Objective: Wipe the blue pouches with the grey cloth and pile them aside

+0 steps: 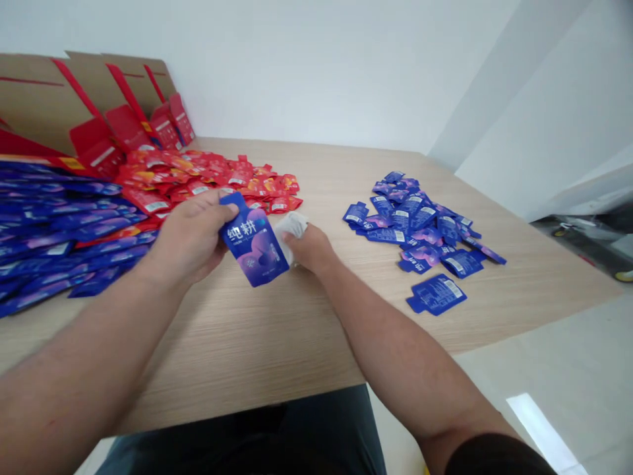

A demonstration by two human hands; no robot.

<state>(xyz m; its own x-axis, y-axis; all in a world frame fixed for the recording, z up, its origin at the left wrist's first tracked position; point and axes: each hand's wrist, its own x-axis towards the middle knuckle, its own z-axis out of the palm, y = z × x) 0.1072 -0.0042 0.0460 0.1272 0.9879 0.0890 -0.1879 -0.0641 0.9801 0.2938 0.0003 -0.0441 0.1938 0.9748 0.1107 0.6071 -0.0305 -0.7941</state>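
A person's left hand is pinching a blue pouch by its top corner above a wooden table, while the right hand is closing around a white cloth against the pouch's edge.

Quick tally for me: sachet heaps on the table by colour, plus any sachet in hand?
Blue heaps: 2
Red heap: 1
Blue sachet in left hand: 1
Total: 3 heaps, 1 sachet in hand
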